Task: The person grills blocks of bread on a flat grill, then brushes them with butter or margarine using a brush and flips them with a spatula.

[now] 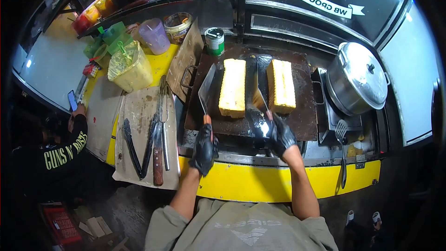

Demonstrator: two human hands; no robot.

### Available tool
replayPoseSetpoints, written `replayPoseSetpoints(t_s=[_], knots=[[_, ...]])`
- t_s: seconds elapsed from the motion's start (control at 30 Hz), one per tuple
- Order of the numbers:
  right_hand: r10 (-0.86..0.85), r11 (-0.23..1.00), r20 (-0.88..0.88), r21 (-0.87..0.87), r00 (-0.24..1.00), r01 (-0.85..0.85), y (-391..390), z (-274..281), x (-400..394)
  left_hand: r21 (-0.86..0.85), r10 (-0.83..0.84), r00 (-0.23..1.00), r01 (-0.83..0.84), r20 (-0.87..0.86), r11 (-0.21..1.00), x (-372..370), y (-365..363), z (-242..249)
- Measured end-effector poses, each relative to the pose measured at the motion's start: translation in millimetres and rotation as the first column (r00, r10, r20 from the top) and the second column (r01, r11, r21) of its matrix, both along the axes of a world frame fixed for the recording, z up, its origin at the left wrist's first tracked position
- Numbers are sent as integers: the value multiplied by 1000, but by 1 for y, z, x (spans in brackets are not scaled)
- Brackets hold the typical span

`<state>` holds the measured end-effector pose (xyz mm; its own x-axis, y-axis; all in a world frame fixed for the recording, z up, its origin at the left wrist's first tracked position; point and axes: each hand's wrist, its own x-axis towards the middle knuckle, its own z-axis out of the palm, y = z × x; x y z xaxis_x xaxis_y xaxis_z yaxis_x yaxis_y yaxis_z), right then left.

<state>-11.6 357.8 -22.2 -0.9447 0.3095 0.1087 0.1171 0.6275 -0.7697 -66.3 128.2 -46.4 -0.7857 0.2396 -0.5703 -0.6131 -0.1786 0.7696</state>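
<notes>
Two long yellow bread blocks, the left loaf (232,88) and the right loaf (282,86), stand apart on a dark flat griddle (299,128). My left hand (204,151), in a black glove, is closed around the orange handle of a wide metal spatula (207,88). Its blade lies along the left side of the left loaf. My black-gloved right hand (281,135) grips a second spatula (259,95), whose blade is in the gap between the loaves, close to the right one and smeared by motion.
Left of the griddle, tongs (134,151) and a wooden-handled knife (158,158) lie on brown paper. Tubs (132,72) and a green can (214,42) stand behind. A lidded pot (357,79) and slotted turner (342,135) are at right. A person holding a phone (72,100) is far left.
</notes>
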Motion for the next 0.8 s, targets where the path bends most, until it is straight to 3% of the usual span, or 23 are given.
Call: replayPoseSetpoints(t_s=[0.03,0.07,0.1,0.17,0.2,0.23,0.33,0.37,0.43,0.5,0.57,0.6,0.63,0.7,0.73,0.77,0.8], knots=[[10,1000,-53,23,999,-9,4,-7,-11,-16,17,989,-19,-146,1000,-12,8,-2],[-60,990,181,-112,982,81,2,6,-23,-28,31,956,-41,-293,999,-24,14,-4],[-59,990,173,-113,983,80,-2,11,-33,-27,31,953,-42,-301,999,-36,16,-11],[-18,997,256,-63,967,35,-6,19,-45,-356,-356,853,220,-381,908,-54,19,-10],[-21,997,252,-63,967,39,-2,20,-50,-406,-303,909,172,-286,898,-58,23,-11],[-17,997,208,-70,978,32,2,18,-53,-406,-308,907,177,-285,897,-62,24,-2],[-28,995,94,-88,995,36,5,11,-45,-133,-272,927,245,-259,960,-56,12,19],[-33,995,94,-94,995,42,3,5,-35,-139,-279,925,250,-257,958,-47,10,16],[-20,985,12,-172,1000,21,-3,-14,-8,-37,-131,956,125,-263,991,-26,4,8],[42,972,44,-235,998,-31,-12,-21,23,-36,-73,997,71,-36,997,-2,-15,-29],[71,971,76,-234,995,-51,-26,-14,46,-68,-111,974,99,-199,993,27,-5,1],[36,966,-102,-250,994,-61,-35,-18,55,-121,-102,980,82,-172,989,40,1,3],[27,989,9,-147,1000,-25,-41,-4,57,-81,-76,987,65,-145,995,49,8,5],[50,993,-47,-105,998,-55,-48,-6,51,-22,-86,978,83,-191,996,54,25,7],[12,977,-209,-205,978,-55,-50,-21,44,-74,10,983,-24,-182,997,51,40,12],[26,977,-219,-200,975,-71,-43,-25,36,-69,24,981,-38,-192,997,43,42,4],[28,990,-123,-136,992,-45,-34,-25,24,-84,-74,989,64,-131,994,32,40,-13]])
